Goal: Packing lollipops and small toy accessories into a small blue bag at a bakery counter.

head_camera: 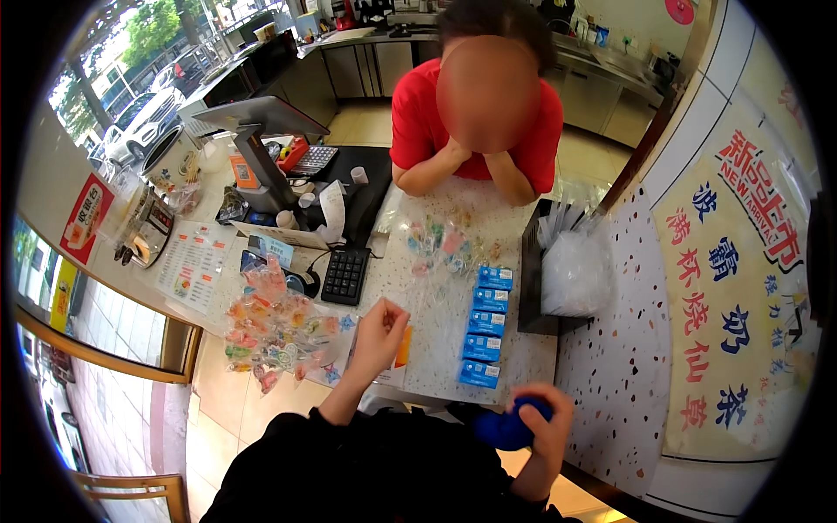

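Observation:
My left hand (380, 337) is over the counter's near edge, fingers curled in and nothing visible in them. Just beyond its wrist lies a card with an orange part (403, 346). To its left is a pile of small clear packets (281, 327) with colourful pieces inside. My right hand (552, 418) grips a dark blue rounded object (507, 425) near my body, right of the counter edge; its exact kind is unclear. Several blue small boxes (484, 323) stand in a column on the counter, between my hands and farther forward.
A person in a red shirt (418, 131) leans on the far side of the counter (431, 327). More packets (438, 245) lie before them. A black numeric keypad (344, 276) and a till screen (255, 118) are left. A black holder (533, 301) with plastic bags borders the right wall.

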`<state>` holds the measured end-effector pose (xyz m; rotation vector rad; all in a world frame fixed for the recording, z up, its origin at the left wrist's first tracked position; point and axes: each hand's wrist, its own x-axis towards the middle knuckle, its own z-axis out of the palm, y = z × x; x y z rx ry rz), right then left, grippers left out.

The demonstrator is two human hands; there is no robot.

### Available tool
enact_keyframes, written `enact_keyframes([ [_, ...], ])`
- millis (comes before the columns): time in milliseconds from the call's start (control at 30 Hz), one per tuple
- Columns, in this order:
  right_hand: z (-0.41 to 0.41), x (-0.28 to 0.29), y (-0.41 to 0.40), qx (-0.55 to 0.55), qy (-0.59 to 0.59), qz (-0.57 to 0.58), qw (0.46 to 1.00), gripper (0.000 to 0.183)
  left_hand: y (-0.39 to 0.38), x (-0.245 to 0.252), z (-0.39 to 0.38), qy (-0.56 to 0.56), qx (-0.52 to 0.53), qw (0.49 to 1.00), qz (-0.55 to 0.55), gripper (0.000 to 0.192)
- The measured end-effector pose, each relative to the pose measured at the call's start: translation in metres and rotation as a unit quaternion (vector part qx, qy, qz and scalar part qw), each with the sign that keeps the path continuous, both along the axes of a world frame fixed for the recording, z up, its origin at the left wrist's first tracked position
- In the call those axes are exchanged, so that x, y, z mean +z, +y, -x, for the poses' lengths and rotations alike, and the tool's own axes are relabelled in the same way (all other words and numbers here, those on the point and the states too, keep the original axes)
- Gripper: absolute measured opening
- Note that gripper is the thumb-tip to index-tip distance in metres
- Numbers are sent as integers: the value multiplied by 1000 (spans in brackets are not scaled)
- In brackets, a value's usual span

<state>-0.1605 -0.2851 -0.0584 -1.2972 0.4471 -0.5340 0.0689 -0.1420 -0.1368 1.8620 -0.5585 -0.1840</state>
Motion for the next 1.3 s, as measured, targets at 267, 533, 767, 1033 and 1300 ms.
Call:
enact_keyframes([
  [267,-82,-4,27,-8,-87,2,996,30,50,60,72,85,-196,977,12,11],
  [533,-95,6,54,82,-35,97,991,11,65,88,57,54,-208,970,110,30],
  [767,-98,20,65,159,-70,212,962,17,56,105,39,28,-279,950,139,39],
  [1033,-90,40,65,-37,-260,108,959,30,56,128,36,65,-161,981,92,24],
  [1300,-113,50,77,-156,-193,456,854,26,62,127,45,-37,-218,975,36,16],
])
